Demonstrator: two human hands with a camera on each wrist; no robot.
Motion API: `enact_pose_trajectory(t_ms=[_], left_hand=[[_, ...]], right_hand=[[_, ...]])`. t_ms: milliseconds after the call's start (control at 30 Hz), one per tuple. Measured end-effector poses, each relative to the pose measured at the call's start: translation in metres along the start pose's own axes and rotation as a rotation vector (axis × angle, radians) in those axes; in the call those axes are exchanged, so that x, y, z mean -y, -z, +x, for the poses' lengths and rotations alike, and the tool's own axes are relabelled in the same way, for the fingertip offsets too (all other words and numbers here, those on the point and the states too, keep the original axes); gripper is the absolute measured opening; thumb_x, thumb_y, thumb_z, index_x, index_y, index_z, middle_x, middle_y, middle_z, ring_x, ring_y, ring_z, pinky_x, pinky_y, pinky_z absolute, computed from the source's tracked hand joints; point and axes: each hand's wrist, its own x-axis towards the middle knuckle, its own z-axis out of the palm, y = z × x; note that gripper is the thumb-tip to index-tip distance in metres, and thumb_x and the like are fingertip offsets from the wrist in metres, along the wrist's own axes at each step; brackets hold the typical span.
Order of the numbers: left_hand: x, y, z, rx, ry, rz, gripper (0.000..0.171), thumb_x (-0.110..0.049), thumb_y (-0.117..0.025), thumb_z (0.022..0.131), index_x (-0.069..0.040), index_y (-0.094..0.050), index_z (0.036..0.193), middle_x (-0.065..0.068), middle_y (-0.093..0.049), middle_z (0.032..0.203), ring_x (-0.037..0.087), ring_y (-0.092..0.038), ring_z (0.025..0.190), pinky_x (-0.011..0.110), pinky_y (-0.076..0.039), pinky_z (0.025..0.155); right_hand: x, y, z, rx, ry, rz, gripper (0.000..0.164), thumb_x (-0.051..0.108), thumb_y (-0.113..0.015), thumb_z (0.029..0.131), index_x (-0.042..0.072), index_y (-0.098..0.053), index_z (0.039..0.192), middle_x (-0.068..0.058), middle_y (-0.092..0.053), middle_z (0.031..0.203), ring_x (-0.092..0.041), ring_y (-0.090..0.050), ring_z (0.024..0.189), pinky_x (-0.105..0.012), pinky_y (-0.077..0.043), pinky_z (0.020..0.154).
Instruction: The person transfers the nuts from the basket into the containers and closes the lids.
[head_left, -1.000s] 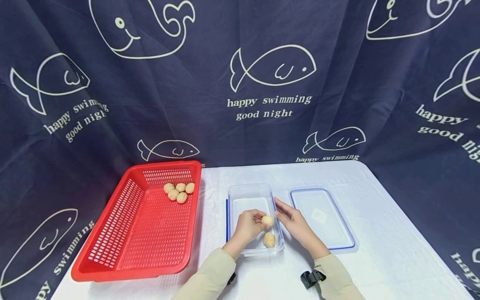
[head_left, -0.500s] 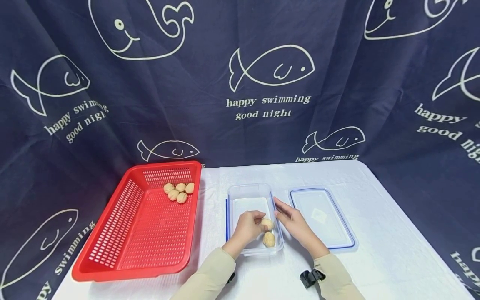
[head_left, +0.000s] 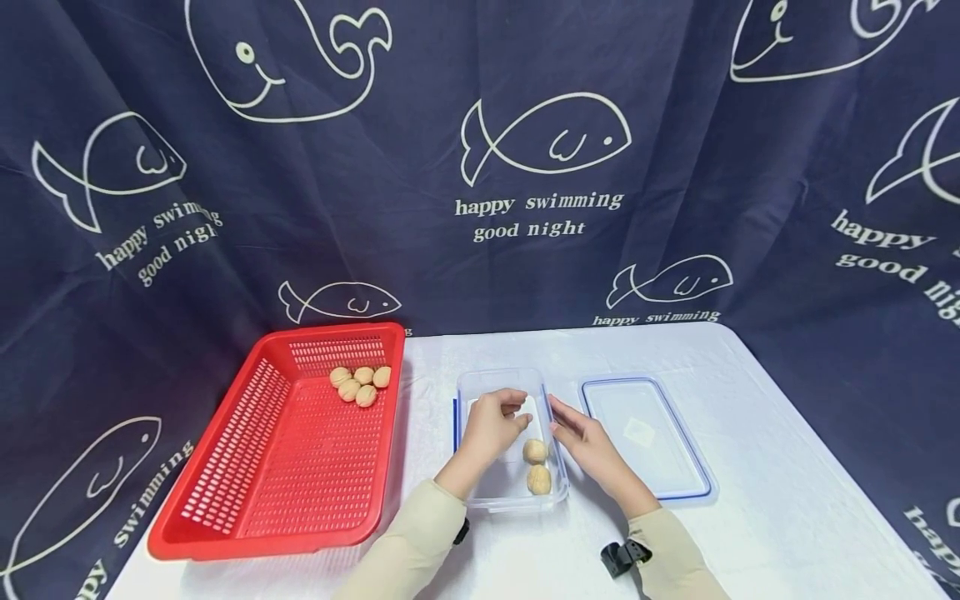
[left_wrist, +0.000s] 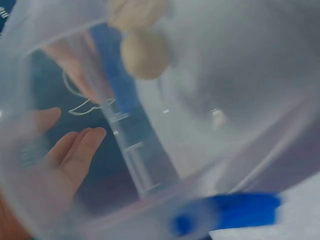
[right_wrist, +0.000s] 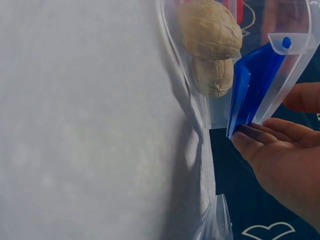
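Two walnuts, a farther one (head_left: 535, 452) and a nearer one (head_left: 538, 480), lie in a row along the right wall inside a clear plastic container (head_left: 498, 504). My left hand (head_left: 491, 427) is over the container, beyond the walnuts, its fingers loosely bent and the thumb apart, with nothing between them. Along the container's right side my right hand (head_left: 592, 454) rests with fingers extended. In the right wrist view its fingertips touch the blue side latch (right_wrist: 250, 82), and the thumb stands apart near the wall. The left wrist view is blurred.
A red perforated basket (head_left: 315, 454) stands on the left, with several walnuts (head_left: 348, 390) clustered in its far right corner. To the right of the container lies a clear lid (head_left: 660, 458) with a blue seal. A dark patterned curtain (head_left: 525, 283) hangs behind the white table (head_left: 780, 467).
My left hand has let go of a walnut, set down beyond the nearer one, and has moved up and away from it. The right hand stays at the container's side.
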Motion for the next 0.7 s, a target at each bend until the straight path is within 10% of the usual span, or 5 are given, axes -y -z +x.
enact_pose_trajectory(t_ms=[700], left_hand=[[-0.063,0.072,0.050,-0.157,-0.103,-0.157,0.024,0.004,-0.070,0.082,0.006,-0.069,0.106,0.020,-0.071,0.096,0.029,-0.069,0.087,0.028,-0.056,0.076]], right_hand=[[-0.004,0.000,0.001,-0.017,0.005,-0.027,0.050,0.010,-0.051,0.099,-0.003,-0.036,0.145,-0.020,-0.037,0.148,-0.034,-0.038,0.134,-0.035,-0.031,0.108]])
